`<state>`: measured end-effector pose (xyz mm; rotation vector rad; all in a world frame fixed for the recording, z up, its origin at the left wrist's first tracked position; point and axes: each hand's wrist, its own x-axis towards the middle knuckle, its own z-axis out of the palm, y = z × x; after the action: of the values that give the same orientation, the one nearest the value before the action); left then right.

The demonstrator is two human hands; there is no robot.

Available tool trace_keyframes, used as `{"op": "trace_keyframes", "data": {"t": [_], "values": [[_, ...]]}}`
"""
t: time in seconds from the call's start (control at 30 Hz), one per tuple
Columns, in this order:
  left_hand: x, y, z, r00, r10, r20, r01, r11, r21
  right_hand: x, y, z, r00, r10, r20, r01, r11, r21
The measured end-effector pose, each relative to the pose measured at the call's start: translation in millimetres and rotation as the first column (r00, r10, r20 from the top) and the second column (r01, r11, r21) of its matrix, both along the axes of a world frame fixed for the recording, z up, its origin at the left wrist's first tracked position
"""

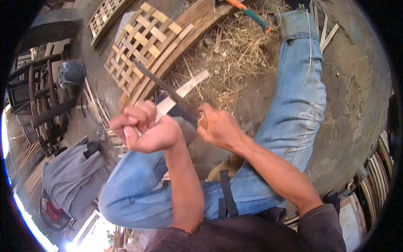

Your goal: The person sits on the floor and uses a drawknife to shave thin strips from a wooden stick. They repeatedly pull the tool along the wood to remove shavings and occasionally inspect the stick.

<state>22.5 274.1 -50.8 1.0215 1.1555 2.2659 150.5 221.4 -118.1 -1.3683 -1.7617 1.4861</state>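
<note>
My left hand (147, 129) is closed around a pale, flat strip, which looks like bamboo (194, 83). The strip slants up and to the right out of the fist. My right hand (221, 129) grips the short light handle of a long, dark-bladed knife (170, 90). Its blade points up and left and lies across the strip, just beyond my left fist. The strip's other end is hidden inside the fist. Beyond my hands, a woven lattice panel of pale strips (142, 42) rests beside a wooden plank (193, 19).
Curly shavings (239, 54) cover the ground between the plank and my outstretched right leg (294, 92). A tool with a green and orange handle (254, 19) lies at the top. Dark wooden furniture (44, 90) and a grey cloth (73, 172) are at left; stacked strips (375, 180) stand at right.
</note>
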Motion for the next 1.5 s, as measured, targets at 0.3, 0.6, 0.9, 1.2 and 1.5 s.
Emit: {"op": "trace_keyframes", "data": {"t": [0.3,0.6,0.9,1.2,1.5], "values": [[-4.4,-1.9,0.0,0.999,-0.047,-0.027,0.047,0.999,-0.014,-4.0,3.3,-8.5,0.999,-0.047,0.028,0.049,0.997,-0.062],[-5.3,6.8,1.7,0.996,-0.070,0.046,0.069,0.997,0.016,11.5,11.0,-4.8,0.969,-0.088,0.232,0.127,0.979,-0.158],[-19.1,-3.6,-3.9,0.994,-0.040,0.099,0.036,0.999,0.039,14.9,0.7,184.6,0.951,0.170,0.257,-0.173,0.985,-0.011],[-11.7,-4.3,-3.0,0.996,-0.087,0.008,0.087,0.996,-0.005,-15.5,-14.0,13.3,0.993,-0.072,0.094,0.081,0.993,-0.091],[-24.2,-7.4,-5.4,0.999,-0.023,0.027,0.024,0.999,-0.032,-10.2,-2.0,22.0,0.998,0.055,0.024,-0.054,0.998,-0.040]]}}
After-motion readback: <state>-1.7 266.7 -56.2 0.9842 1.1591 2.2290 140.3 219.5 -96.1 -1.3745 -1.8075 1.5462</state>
